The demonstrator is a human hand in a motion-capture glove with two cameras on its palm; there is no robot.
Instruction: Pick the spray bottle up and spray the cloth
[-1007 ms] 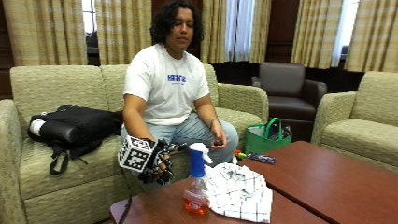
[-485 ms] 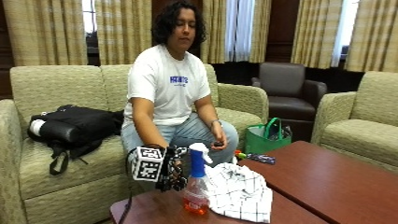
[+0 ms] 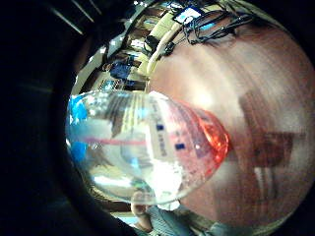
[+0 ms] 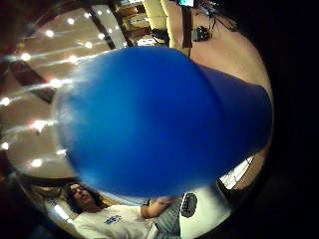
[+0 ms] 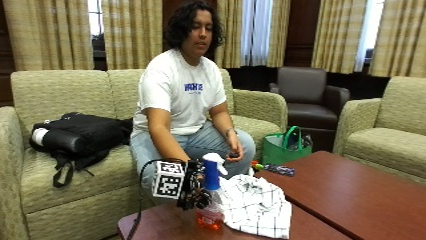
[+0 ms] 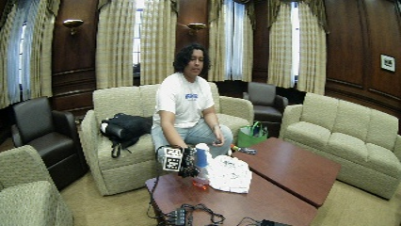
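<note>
Low in the frame, left of centre: spray bottle [image 5: 211,200] upright on the desk [image 5: 346,200], checked cloth [image 5: 256,205] touching its right side. Gloved right hand [image 5: 194,185] against the bottle's neck; whether fingers closed, impossible to tell. Behind, sofa [image 5: 66,165].
</note>
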